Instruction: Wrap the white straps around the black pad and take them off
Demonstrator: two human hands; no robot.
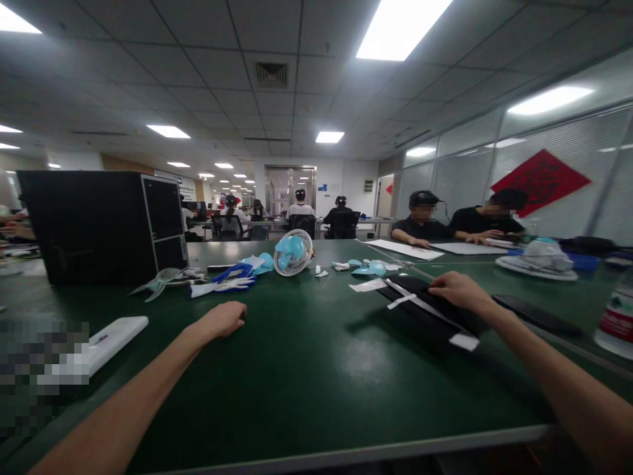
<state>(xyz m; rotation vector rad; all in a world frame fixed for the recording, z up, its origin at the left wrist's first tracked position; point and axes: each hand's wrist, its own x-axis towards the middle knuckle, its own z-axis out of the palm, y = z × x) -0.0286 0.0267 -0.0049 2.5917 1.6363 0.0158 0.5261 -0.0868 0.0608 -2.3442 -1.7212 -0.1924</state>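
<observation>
My right hand (461, 290) grips the upper edge of a flat black item with white strips (425, 316). It is tilted above the table on the right, casting a shadow. The white strips look like tape, running along and across it and sticking out at the corners; its exact kind is unclear. My left hand (225, 319) is curled closed over the green table (297, 369), left of the middle, with nothing visible in it. Ahead of both hands a small white fan with light-blue blades (293, 253) leans on its side.
A black computer case (99, 227) stands at left, with blue-and-white gloves (230, 280) near it. Loose light-blue fan blades (370, 267) lie beyond. A white power-strip-like item (119, 340) is at left, a bottle (616, 316) at far right. Two people sit across the table.
</observation>
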